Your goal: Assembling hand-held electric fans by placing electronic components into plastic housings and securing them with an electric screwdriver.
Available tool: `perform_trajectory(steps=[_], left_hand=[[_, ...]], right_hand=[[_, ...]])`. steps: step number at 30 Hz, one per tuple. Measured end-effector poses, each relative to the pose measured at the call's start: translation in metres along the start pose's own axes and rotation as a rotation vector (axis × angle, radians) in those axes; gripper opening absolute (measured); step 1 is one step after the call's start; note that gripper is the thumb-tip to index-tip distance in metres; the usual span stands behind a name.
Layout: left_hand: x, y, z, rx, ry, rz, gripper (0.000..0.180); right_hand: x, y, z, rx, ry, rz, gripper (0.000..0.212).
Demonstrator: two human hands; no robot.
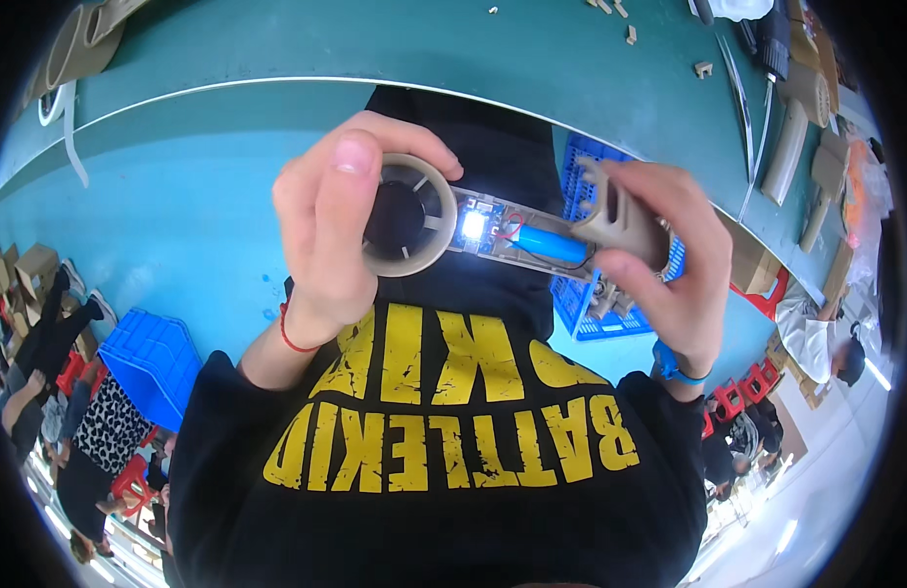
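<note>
My left hand [326,211] is closed round the beige ring-shaped head of a handheld fan [414,265], its thumb over the near side and its fingers behind. From the ring the opened handle runs right, showing a blue circuit board [478,230] with a bright white light, thin red wires and a blue cylindrical battery [551,245]. My right hand [693,245] grips a curved beige handle cover [625,220] between thumb and fingers. That cover is tilted over the handle's far right end, which it partly hides; whether they touch I cannot tell.
Ahead stretches a green worktable [326,39] with small beige pieces [632,35] on it. More beige fan parts [788,147] lie at the right, others [81,44] at the upper left. Below my right hand is a blue crate [596,323]; a blue bin [150,358] stands left. People sit behind.
</note>
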State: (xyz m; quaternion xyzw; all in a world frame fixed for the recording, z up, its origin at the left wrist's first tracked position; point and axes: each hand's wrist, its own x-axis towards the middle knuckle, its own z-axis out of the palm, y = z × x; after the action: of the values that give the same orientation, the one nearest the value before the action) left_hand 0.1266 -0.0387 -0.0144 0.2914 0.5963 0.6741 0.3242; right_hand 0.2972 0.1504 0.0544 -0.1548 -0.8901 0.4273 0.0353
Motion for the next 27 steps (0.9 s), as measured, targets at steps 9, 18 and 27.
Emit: perform_trajectory(steps=[9,18,27], left_hand=[[-0.003,0.009,0.008,-0.006,0.120,-0.014,0.050],[-0.007,0.006,0.008,0.025,0.106,-0.029,0.043],[-0.011,0.004,0.003,-0.059,-0.044,-0.033,0.016]], right_hand=[[0.014,-0.017,0.036,-0.216,-0.031,-0.174,0.050],[0.012,-0.020,0.042,-0.212,-0.034,-0.121,0.051],[0.008,0.001,0.056,0.014,-0.028,-0.092,0.051]])
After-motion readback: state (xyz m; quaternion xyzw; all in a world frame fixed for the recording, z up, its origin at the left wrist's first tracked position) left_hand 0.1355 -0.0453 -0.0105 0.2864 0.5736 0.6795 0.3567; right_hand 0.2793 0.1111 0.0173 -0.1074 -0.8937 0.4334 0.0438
